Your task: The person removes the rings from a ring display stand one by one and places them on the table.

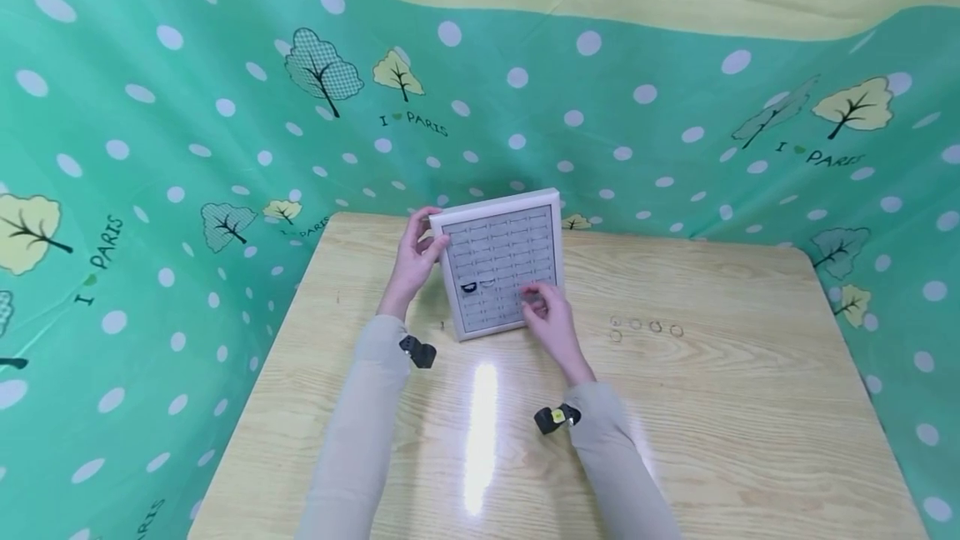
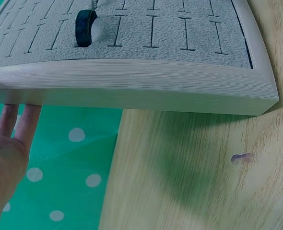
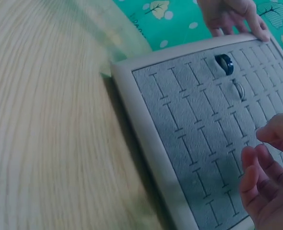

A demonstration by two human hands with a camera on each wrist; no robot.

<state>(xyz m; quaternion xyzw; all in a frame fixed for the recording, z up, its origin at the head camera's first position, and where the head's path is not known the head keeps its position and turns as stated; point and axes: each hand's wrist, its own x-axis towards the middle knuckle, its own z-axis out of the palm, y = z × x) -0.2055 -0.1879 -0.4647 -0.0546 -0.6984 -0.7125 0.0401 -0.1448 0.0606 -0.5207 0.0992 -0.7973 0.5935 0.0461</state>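
A ring display tray (image 1: 501, 205) with a pale frame and grey slotted lining stands tilted up on the table. My left hand (image 1: 414, 263) grips its upper left side, thumb on the front and fingers behind. A black ring (image 3: 224, 64) sits upright in one slot, and a silver ring (image 3: 239, 90) stands in a slot near it. Over the lower right of the lining is my right hand (image 1: 551, 322), its thumb and fingers bent close to the slots. I cannot tell whether a ring is between those fingertips.
Several thin rings (image 1: 656, 327) lie on the wooden table (image 1: 750, 407) to the right of the tray. A small dark mark (image 2: 242, 158) shows on the wood left of the tray. Behind the table hangs a green dotted cloth (image 1: 645, 140).
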